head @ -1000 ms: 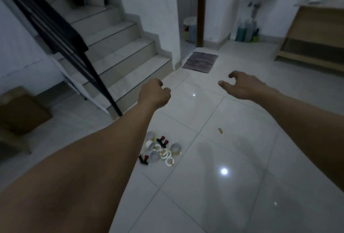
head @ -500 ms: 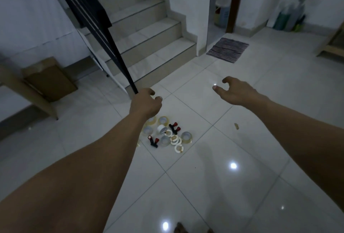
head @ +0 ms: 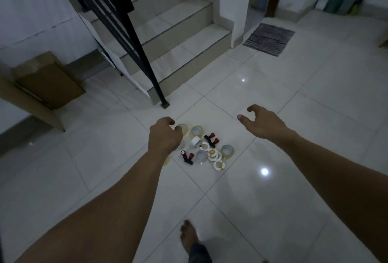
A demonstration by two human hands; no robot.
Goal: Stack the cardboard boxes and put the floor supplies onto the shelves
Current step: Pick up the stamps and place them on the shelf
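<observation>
Entry, as I read it off the head feed.
1. Floor supplies (head: 206, 147): a heap of tape rolls and red-and-black pieces on the tiles, just on the near side of the railing post (head: 164, 104).
2. Cardboard box (head: 48, 80): well left of the post, by the wall.
3. Left hand (head: 164, 136): near the post, overlapping the heap's left edge, fingers curled in, nothing visibly held.
4. Right hand (head: 262, 122): right of the post, fingers loosely hooked apart, empty.
5. Stairs (head: 178, 31): behind the post.
6. Striped mat (head: 269, 38): far right of the post.

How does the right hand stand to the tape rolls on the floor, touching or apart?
Apart. The head view shows bare floor tile between the right hand and the nearest tape rolls.
</observation>
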